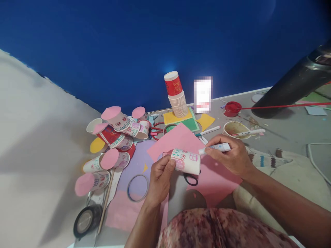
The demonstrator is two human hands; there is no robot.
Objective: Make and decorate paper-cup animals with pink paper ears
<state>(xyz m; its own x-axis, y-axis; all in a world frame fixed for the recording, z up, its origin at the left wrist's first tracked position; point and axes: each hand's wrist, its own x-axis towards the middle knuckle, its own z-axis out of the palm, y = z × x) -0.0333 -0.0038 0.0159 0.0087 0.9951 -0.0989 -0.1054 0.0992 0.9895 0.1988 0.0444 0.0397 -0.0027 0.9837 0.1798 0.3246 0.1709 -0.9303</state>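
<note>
My left hand point(162, 175) is closed around a white paper cup point(188, 162) lying on its side in the air, with teal, red and pink drawings on its wall. Between the fingers of my right hand point(234, 155) is a small white tube point(219, 147), probably glue. Its nozzle end meets or nearly meets the cup's right-hand rim; I cannot tell if it touches. Beneath the cup are sheets of pink paper point(214, 182) and the black handles of scissors point(191, 179).
Decorated cups with pink paper tops point(111, 113) are piled at the left. A tall cup stack point(178, 103) stands at the back. Around lie tape rolls point(138, 188), black tape point(86, 220), a stick point(106, 199), a red pot point(232, 109) and a bowl point(236, 130) with a marker across it.
</note>
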